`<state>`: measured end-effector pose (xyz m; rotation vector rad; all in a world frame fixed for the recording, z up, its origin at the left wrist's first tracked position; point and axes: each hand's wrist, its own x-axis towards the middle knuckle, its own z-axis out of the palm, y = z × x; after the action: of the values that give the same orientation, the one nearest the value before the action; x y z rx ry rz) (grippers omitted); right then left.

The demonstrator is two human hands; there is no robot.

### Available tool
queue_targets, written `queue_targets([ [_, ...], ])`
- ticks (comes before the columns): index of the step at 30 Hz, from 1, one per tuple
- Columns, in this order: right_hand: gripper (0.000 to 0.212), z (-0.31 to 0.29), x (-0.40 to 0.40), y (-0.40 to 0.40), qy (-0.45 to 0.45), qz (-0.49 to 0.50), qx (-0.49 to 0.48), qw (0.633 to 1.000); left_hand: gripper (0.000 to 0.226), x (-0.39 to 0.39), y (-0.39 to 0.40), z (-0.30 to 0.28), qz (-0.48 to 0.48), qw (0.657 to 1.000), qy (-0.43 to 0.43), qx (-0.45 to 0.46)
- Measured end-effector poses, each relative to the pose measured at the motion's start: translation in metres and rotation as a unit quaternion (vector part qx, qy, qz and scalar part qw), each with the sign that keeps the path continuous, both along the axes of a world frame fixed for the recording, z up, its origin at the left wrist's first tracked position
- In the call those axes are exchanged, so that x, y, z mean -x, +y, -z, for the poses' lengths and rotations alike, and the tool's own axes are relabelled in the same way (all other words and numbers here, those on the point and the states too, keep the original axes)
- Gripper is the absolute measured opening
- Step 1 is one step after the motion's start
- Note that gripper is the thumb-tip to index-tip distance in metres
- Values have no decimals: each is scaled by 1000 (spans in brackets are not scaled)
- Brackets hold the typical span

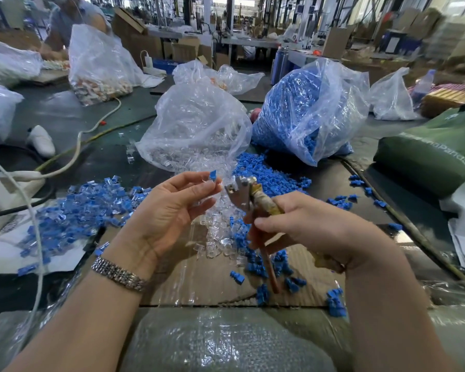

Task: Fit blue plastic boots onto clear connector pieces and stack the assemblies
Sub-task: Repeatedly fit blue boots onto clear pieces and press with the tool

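My left hand [169, 210] pinches a clear connector piece with a blue boot [212, 176] on it between thumb and fingertips, palm up. My right hand [304, 226] grips a worn pliers-like hand tool [249, 196] whose metal jaws point at that piece, a small gap apart. Loose blue boots [266, 173] and clear connector pieces [220, 237] lie scattered on the cardboard below. A pile of finished blue-and-clear assemblies [86, 208] lies at the left.
A clear bag of connector pieces [196, 124] and a bag of blue boots [306, 108] stand behind my hands. A green bag [435, 146] sits at right, white cables [73, 162] and a power strip at left. Another person works at far left.
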<state>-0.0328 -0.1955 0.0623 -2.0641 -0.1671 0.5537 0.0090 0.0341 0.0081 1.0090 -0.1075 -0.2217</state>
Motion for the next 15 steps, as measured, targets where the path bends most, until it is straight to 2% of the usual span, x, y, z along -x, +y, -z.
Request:
queue_targets([
  [5, 25, -4, 3, 16, -31, -33, 31, 998, 23, 2, -3, -1, 2, 999, -23, -33],
  [15, 27, -1, 2, 21, -50, -37, 58, 996, 19, 3, -6, -2, -11, 995, -41, -94],
])
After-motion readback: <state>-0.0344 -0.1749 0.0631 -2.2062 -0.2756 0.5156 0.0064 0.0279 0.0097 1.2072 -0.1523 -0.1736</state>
